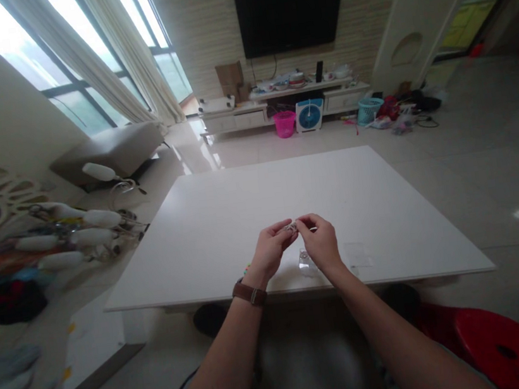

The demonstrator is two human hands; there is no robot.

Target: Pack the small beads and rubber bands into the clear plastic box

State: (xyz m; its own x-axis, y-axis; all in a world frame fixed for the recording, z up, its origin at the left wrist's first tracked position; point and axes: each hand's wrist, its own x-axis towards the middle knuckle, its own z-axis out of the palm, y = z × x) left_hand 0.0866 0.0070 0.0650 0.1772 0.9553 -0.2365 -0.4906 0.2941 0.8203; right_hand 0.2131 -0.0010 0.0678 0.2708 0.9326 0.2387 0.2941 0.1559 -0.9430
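Note:
Both hands meet over the near part of the white table (250,199). Between the fingertips of my left hand (270,248) is a small silvery, looped thing (291,227), too small to name surely. My right hand (319,241) pinches at its right end, its thumb and forefinger closed. Below the hands, partly covered by the right one, a small clear plastic box (305,263) stands on the table. A flat clear piece, like a lid (358,254), lies to the right of my right wrist. A brown strap (249,292) circles my left wrist.
A red stool (503,341) stands at the lower right. Left of the table are a white box (100,343) on the floor and a lamp with several white shades (102,218). Farther off are a pink basket (285,125), a blue-and-white fan (309,115) and a low cabinet (249,119).

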